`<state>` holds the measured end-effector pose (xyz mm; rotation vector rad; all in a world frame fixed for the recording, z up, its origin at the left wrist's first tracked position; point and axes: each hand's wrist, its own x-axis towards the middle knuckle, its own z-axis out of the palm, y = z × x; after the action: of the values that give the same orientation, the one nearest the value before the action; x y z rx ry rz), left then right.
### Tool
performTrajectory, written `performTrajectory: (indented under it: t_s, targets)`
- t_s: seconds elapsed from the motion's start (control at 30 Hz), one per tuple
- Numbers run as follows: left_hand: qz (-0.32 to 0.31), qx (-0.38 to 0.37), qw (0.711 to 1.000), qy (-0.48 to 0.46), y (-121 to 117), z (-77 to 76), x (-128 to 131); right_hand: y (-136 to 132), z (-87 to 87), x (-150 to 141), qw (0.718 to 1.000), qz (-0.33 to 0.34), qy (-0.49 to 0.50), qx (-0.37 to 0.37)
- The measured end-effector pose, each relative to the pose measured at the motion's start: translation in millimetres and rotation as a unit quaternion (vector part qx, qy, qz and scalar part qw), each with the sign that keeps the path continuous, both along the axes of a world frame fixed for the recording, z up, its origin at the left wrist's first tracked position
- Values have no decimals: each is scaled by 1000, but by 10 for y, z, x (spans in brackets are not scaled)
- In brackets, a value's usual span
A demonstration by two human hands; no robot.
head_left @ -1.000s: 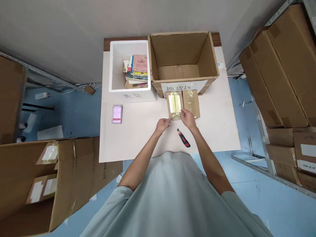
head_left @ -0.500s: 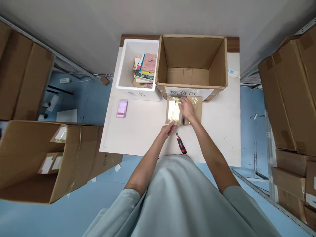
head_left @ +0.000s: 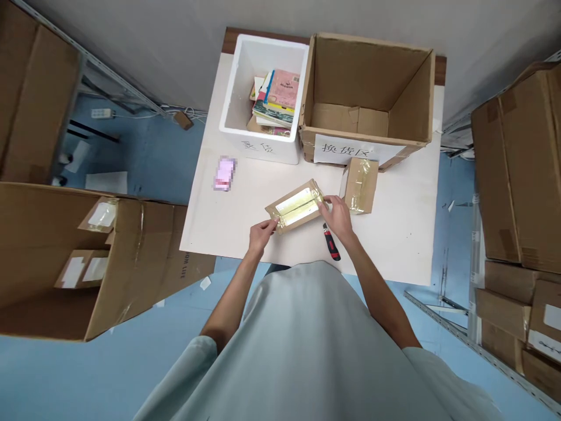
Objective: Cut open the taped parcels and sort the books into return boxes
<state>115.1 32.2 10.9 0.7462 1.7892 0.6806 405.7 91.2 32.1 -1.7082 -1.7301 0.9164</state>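
Note:
A small cardboard box [head_left: 294,207] with a white label and shiny yellowish tape is held at a slant over the white tabletop. A dark line runs along the middle of its label. My left hand [head_left: 262,235] pinches its left end, fingers closed at the corner. At the opposite end my right hand [head_left: 338,215] grips it with thumb and fingers. A red and black utility knife [head_left: 331,242] lies just below my right hand. Another small taped carton [head_left: 362,186] stands right of my right hand, against the large box's front.
A large open cardboard box [head_left: 418,140] with a handwritten paper sign stands at the back of the table [head_left: 394,245]. Left of it, a white foam box [head_left: 267,137] holds books [head_left: 283,90]. A blurred pinkish rectangle [head_left: 225,173] lies at left. Cartons [head_left: 144,263] flank both sides.
The labelled small box has come away from the other carton, moved left and turned aslant between my hands. My left hand moved left with it. The view has shifted too.

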Motion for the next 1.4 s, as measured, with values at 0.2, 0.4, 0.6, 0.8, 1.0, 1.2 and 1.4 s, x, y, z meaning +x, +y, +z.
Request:
performTrajectory:
  t_s: [0.2,0.4,0.6,0.8,1.0,1.2,1.4]
  targets:
    - [-80,6,992,98,-196,-56,-893,-957,-335,-726,992,-70,38,-100]
    - [-120,13,992,32,-430,-226,-1336,-1547,-491,-1139,977,-94,100,-165]
    - [-181,14,979,-95,-643,-482,-1587,-1756,-696,-1270,953,-166,148,-207]
    - [-241,20,967,-84,-559,-697,-1599,-1850,-805,-1450,945,-208,175,-184]
    - [-233,71,966,-83,-529,-585,-1676,-1867,-653,-1586,955,-227,126,-144]
    - [-174,51,980,-85,-500,-493,-1824,-1651,-532,-1656,961,-213,101,-142]
    - [-169,27,980,-99,-476,-557,-1868,-1536,-677,-1706,966,-192,89,-149]
